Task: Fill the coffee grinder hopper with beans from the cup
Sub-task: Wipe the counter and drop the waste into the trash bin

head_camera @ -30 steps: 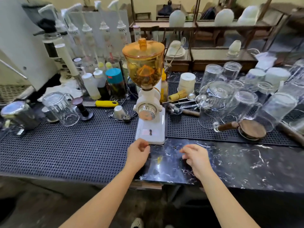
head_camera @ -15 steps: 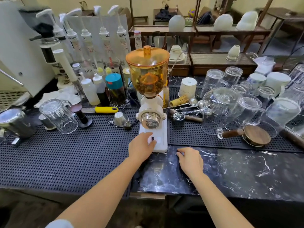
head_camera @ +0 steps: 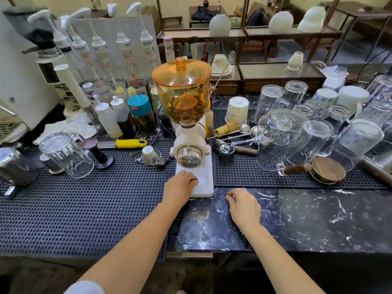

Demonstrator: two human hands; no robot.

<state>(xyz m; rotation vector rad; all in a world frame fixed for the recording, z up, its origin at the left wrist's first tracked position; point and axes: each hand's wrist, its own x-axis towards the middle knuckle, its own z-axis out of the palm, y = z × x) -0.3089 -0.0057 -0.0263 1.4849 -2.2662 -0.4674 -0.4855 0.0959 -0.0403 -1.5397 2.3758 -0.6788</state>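
Note:
The coffee grinder [head_camera: 194,158] stands on the counter, with a white body and a white base plate. Its amber hopper [head_camera: 182,98] is closed by an amber lid and holds brown beans in its lower part. My left hand [head_camera: 180,187] rests on the base plate, with finger and thumb pinched on a small dark coffee bean [head_camera: 194,179]. My right hand [head_camera: 244,206] lies on the black marble counter to the right of the base, fingers curled, tips on the surface. A white cup [head_camera: 237,110] stands upside down behind and to the right of the grinder.
Many upturned glasses [head_camera: 282,132] crowd the mat on the right beside a wooden-handled lid [head_camera: 326,169]. On the left are a glass mug [head_camera: 65,154], a tamper [head_camera: 97,151], a yellow-handled tool [head_camera: 131,143] and syrup pump bottles [head_camera: 123,58]. Spoons and a whisk [head_camera: 227,129] lie beside the grinder.
My left hand moved forward from the counter edge onto the grinder's base plate and closed on the dark bean there. My right hand slid forward and left on the marble.

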